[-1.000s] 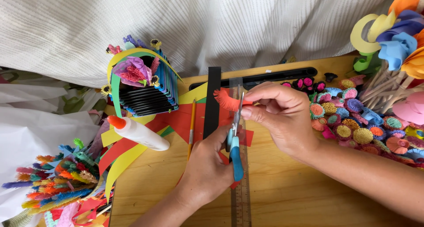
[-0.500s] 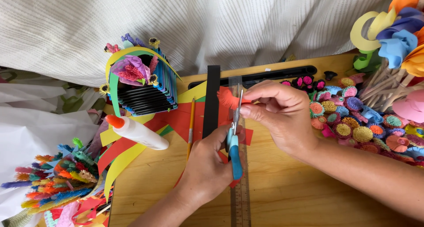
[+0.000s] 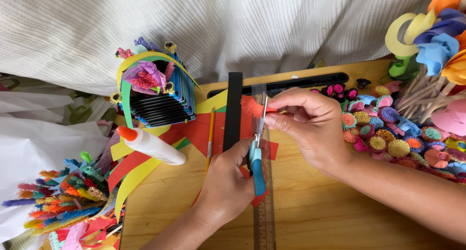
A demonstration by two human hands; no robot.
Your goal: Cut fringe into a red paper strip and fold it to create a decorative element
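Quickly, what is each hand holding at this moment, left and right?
Left hand: closed on the blue-handled scissors.
Right hand: pinching the red fringed paper strip between its fingertips.

Scissors [image 3: 256,155]: blue handles, metal blades, pointing away from the person, handles enclosed by the left hand, blades part open around the red paper strip [image 3: 252,105]. Strip: red-orange, narrow, its left edge cut into a fine fringe, held level above the wooden board, its right end pinched between thumb and fingers of the right hand
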